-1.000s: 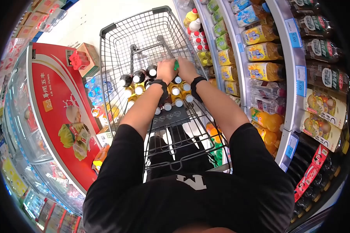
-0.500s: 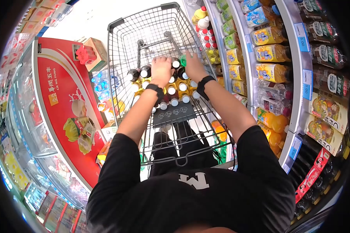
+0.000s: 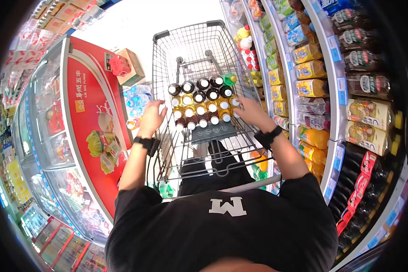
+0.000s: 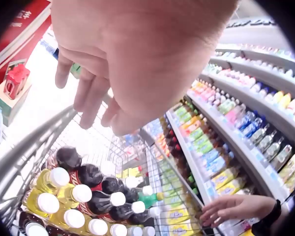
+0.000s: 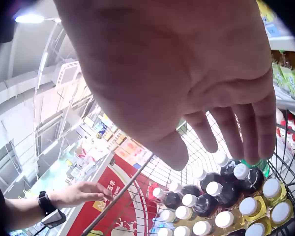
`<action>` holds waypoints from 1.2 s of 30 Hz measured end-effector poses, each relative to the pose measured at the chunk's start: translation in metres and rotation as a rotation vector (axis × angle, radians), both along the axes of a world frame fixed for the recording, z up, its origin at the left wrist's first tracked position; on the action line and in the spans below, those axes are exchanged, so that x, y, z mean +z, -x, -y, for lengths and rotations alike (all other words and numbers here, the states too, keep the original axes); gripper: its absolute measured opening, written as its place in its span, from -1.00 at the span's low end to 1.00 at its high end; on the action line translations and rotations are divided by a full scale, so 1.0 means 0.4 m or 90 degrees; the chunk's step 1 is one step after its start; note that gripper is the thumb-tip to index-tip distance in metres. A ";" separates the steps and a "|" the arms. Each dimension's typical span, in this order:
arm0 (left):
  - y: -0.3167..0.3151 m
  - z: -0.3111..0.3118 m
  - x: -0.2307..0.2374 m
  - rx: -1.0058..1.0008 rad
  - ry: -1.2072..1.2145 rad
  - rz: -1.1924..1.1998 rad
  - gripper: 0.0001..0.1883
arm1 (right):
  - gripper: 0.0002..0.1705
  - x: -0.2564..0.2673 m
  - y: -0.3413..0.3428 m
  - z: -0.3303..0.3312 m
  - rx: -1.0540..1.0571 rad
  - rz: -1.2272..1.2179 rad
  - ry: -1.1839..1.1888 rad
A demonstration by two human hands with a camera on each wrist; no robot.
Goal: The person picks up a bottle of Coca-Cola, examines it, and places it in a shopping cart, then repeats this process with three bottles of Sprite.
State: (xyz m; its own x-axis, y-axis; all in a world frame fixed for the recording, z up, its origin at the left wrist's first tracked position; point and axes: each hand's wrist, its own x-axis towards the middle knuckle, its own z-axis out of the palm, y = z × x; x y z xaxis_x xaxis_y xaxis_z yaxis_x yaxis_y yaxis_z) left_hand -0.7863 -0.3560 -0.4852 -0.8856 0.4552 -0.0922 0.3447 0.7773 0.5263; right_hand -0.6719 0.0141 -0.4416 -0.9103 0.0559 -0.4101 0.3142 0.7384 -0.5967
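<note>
Bottles [image 3: 199,95] stand caps up in close rows in the near part of the shopping cart [image 3: 161,35]; I see dark ones mostly toward the far side and yellow ones closer to the person. A green bottle [image 3: 230,80] sits at the group's far right corner. The hands are well apart, both with loose fingers and neither gripping anything. On my head feed, the left hand [image 3: 153,119] hangs by the cart's left side. The right hand [image 3: 251,112] is at the cart's right side, near the yellow bottles; I cannot tell whether its fingertips touch a cap. Farther out, I have a red panel [image 3: 95,104] on the left and a shelf [image 3: 325,31] of drinks on the right.
</note>
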 end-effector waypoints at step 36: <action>-0.461 0.374 0.141 0.331 -0.387 0.523 -0.72 | -0.56 0.225 -0.507 0.130 -0.353 0.081 -0.388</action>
